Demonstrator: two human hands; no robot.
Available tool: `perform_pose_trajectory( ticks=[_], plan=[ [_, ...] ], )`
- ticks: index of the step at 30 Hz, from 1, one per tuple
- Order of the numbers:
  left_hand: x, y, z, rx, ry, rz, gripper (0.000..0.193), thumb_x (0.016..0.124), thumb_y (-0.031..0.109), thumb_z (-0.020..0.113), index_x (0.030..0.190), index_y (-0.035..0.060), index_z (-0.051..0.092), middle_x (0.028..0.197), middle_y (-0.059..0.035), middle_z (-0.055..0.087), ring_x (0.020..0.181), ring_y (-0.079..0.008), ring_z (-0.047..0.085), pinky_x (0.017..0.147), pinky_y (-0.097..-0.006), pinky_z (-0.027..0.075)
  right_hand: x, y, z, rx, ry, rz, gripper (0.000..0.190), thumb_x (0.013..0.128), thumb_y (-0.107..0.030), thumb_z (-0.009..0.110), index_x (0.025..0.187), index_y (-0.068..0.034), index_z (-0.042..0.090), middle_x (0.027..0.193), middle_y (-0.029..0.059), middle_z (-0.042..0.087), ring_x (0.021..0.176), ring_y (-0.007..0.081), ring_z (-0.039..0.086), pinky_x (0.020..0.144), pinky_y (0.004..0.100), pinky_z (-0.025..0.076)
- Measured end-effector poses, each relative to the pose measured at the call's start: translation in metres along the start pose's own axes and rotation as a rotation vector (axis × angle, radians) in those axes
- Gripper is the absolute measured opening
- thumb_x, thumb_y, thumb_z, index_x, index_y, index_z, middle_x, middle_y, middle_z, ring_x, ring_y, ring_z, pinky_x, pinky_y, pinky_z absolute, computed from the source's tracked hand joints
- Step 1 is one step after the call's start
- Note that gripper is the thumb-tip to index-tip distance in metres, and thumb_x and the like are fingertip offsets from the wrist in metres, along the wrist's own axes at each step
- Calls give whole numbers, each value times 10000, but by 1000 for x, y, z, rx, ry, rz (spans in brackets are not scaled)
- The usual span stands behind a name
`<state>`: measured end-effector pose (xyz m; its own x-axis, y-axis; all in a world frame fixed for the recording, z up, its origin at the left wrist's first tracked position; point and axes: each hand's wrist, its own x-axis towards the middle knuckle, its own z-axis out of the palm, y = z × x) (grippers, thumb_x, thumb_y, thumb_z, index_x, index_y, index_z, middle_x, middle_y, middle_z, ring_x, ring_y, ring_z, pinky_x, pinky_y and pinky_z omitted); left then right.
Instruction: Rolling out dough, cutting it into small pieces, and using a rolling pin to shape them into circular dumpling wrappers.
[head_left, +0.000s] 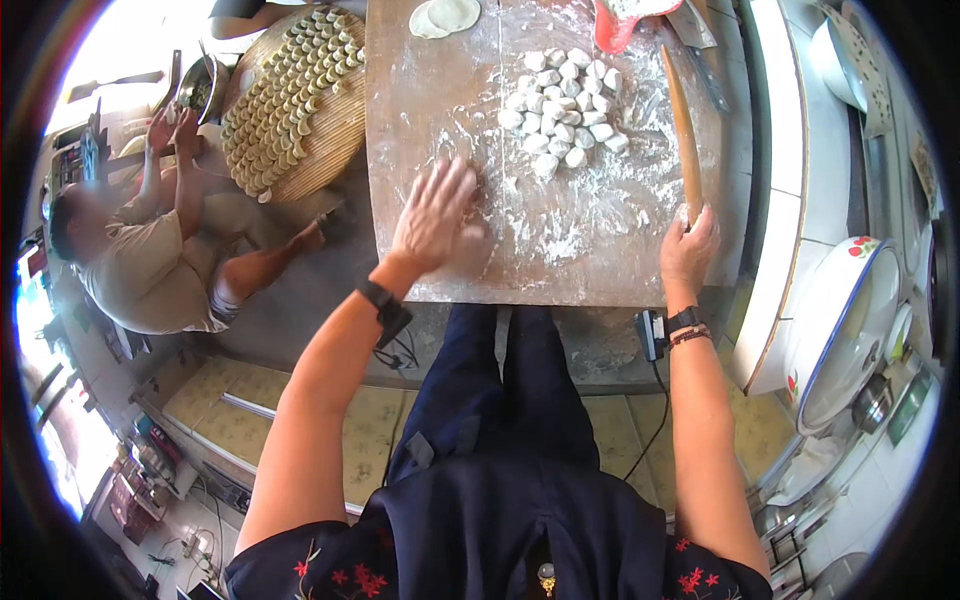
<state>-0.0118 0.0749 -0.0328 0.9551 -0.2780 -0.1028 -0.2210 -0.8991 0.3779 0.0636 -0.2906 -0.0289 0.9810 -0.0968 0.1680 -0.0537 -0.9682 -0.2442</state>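
Note:
My right hand (688, 244) grips the lower end of a tapered wooden rolling pin (681, 127), which points away from me along the board's right side. Fingers spread and a little blurred, my left hand (439, 217) is over the near left part of the floured wooden board (427, 112); whether it touches the wood I cannot tell. Beyond it, right of the board's middle, lies a cluster of floured dough pieces (562, 109). Two flat round dough wrappers (444, 16) overlap at the far left of the board.
A round woven tray (337, 150) full of dumplings stands left of the board. Beside it sits a person (150, 232), hands raised near a metal bowl (202, 86). A red-rimmed dish (619, 26) and a cleaver (697, 56) occupy the far right corner. An enamel basin (847, 337) is at right.

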Motion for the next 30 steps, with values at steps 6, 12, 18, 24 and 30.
perform_pose_trajectory(
  ticks=[6,12,18,24,30],
  plan=[
    [73,11,9,-10,295,-246,800,899,558,427,1409,-37,266,1476,-253,245,1378,-410,213,1120,-505,161,-1,4,8,3,33,-7,457,794,-115,621,1210,3,472,1042,200,576,947,383,540,827,462,438],
    [4,72,21,-130,80,-79,778,874,516,481,1405,-22,294,1489,-224,236,1396,-381,181,1124,-500,148,-10,1,-3,8,-4,-109,397,803,-141,619,1165,-12,522,1005,173,585,921,362,550,781,460,444],
    [-63,44,-30,-177,66,-184,742,859,414,545,1413,-11,292,1490,-204,242,1402,-380,169,1117,-527,117,-53,-57,-23,357,-206,-538,369,775,-120,619,1140,-92,575,971,102,595,914,285,563,815,417,449],
    [-89,27,-19,-102,77,-224,748,808,300,636,1424,37,303,1486,-177,269,1400,-382,177,1105,-551,159,-70,-115,-6,290,-373,-765,396,785,-177,629,1176,-144,573,1066,58,592,1024,249,545,897,394,429],
    [-47,6,-20,-1,84,-239,747,857,430,558,1417,15,288,1479,-181,275,1383,-382,207,1105,-534,148,-43,-132,13,132,-317,-872,534,822,-311,611,1305,-121,487,1358,78,440,1297,253,368,1082,452,280]
  ],
)
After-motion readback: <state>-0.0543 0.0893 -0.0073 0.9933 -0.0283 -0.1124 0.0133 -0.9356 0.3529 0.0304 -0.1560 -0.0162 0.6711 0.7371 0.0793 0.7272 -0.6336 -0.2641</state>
